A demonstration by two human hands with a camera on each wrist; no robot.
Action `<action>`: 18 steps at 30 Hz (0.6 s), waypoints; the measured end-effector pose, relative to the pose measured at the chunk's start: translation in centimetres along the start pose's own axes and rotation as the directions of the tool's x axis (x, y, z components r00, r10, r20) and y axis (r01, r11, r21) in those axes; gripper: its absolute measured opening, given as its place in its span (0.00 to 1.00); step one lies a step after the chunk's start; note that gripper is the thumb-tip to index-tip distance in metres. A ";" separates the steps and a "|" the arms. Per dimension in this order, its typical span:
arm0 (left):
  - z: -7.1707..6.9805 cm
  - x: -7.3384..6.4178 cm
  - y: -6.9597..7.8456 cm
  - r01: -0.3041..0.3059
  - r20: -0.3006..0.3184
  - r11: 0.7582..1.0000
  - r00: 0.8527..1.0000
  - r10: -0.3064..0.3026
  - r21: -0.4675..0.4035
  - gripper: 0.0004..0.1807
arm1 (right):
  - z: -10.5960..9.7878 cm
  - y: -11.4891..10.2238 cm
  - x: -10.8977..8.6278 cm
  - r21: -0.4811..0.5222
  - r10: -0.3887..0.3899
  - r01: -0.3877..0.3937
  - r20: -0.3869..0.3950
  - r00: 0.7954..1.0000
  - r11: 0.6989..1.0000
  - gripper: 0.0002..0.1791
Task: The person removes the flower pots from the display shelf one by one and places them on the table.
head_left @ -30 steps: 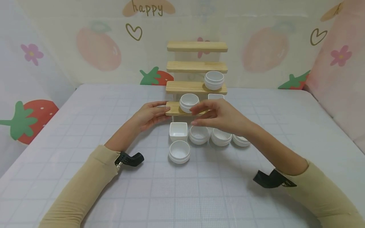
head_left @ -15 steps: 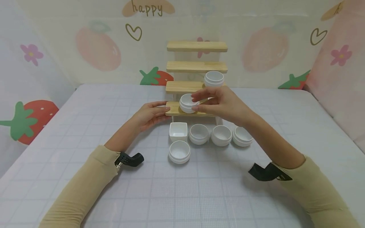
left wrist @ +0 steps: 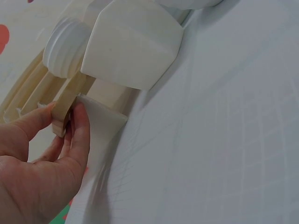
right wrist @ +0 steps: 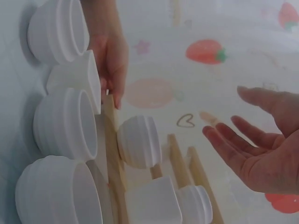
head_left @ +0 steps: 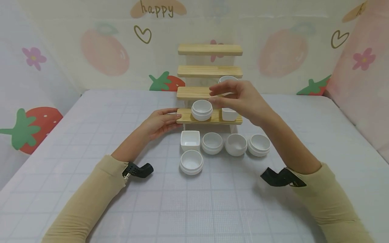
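My left hand [head_left: 161, 123] pinches the left end of the lowest board on a tiered wooden display shelf [head_left: 210, 92]; the left wrist view shows the thumb above the board and fingers beneath. My right hand [head_left: 243, 99] hovers in front of the shelf's right half, thumb apart from the relaxed fingers, nothing between them. Below its fingertips, a round white bowl [head_left: 202, 113] stands mid-board on the lowest tier. To that bowl's right is a square white bowl [head_left: 229, 115], partly covered by the hand. Another round bowl [head_left: 228, 78] on the tier above is mostly hidden behind it.
On the table before the shelf, a square white bowl [head_left: 190, 145] and several round ones, including a rightmost bowl [head_left: 259, 145], form a row. One more round bowl [head_left: 191, 163] sits in front of the square one. A patterned backdrop [head_left: 104, 52] rises behind.
My right hand has moved up and to the right, off the round bowl on the lowest board, which stays there. The left hand keeps its hold on the board.
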State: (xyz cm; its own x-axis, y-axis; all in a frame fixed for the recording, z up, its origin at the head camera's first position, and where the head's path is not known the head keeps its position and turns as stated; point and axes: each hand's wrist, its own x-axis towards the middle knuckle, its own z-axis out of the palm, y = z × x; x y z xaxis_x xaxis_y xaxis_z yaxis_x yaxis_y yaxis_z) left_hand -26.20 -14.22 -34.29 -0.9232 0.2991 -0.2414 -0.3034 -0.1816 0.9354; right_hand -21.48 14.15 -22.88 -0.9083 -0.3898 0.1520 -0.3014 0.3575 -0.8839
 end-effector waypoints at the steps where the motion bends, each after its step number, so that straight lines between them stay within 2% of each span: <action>1: 0.0 0.0 0.0 0.001 -0.001 1.000 1.000 -0.001 0.002 0.32 | -0.1 0.0 0.1 0.011 -0.006 0.006 -0.009 1.000 1.000 0.21; 10: 0.0 0.1 0.0 0.007 -0.003 1.000 1.000 -0.007 0.009 0.32 | -0.9 0.0 0.5 0.108 -0.026 0.038 -0.112 0.993 0.993 0.19; 18: 0.0 0.2 -0.1 -0.004 -0.003 1.000 1.000 0.004 0.005 0.32 | -1.7 1.0 1.0 0.143 -0.064 0.099 -0.229 0.971 0.985 0.21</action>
State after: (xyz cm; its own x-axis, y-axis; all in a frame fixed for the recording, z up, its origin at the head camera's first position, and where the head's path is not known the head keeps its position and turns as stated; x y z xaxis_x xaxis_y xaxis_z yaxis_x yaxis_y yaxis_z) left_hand -26.32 -14.17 -34.42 -0.9251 0.2958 -0.2382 -0.2985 -0.1783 0.9376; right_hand -23.17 15.55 -22.85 -0.9294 -0.2070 0.3056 -0.3449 0.1926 -0.9187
